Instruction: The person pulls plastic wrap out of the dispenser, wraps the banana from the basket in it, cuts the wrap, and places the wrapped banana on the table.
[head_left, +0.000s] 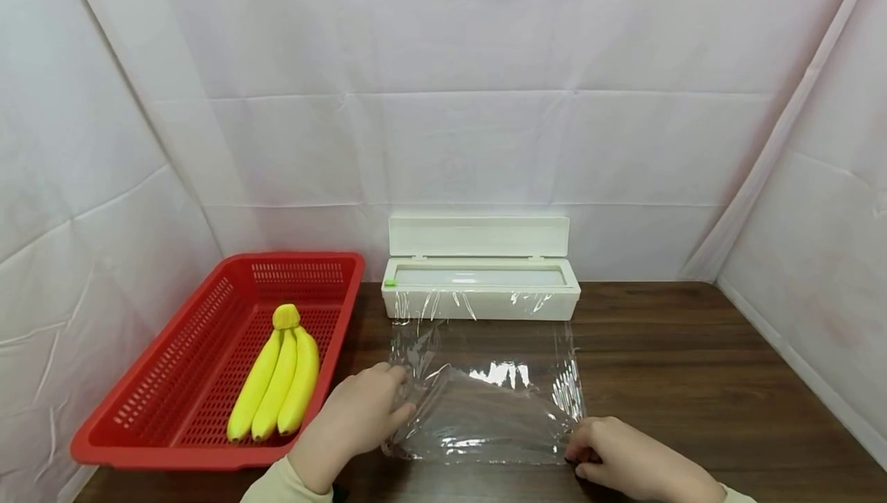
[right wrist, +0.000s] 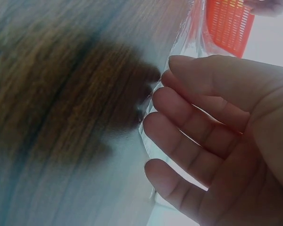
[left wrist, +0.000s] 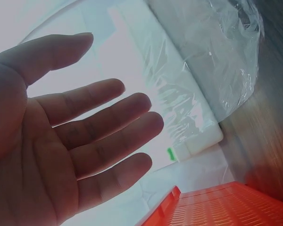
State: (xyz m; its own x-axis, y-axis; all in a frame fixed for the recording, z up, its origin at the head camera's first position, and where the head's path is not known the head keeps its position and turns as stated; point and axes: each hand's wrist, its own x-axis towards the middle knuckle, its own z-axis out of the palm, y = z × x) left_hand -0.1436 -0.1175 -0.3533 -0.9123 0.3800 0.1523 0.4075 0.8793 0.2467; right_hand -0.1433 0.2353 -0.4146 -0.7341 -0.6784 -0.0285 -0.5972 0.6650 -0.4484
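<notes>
A sheet of clear plastic wrap (head_left: pixel 485 403) stretches from a white wrap dispenser box (head_left: pixel 480 304) toward the near table edge, wrinkled along its sides. My left hand (head_left: pixel 360 414) is over the sheet's left edge. In the left wrist view, the fingers (left wrist: pixel 115 136) are spread and relaxed, with nothing between them. At the sheet's near right corner is my right hand (head_left: pixel 617 457), loosely bent, its fingertips right at the film's edge. The right wrist view shows the thumb (right wrist: pixel 193 70) close to the index fingertip, low over the wood.
Left of the sheet stands a red perforated basket (head_left: pixel 208 457) with a bunch of yellow bananas (head_left: pixel 280 387) in it. The dispenser's lid (head_left: pixel 478 236) is raised, and a green slider (head_left: pixel 390 283) sits at its left end. White cloth walls (head_left: pixel 471 149) enclose the brown wooden table (head_left: pixel 679 364).
</notes>
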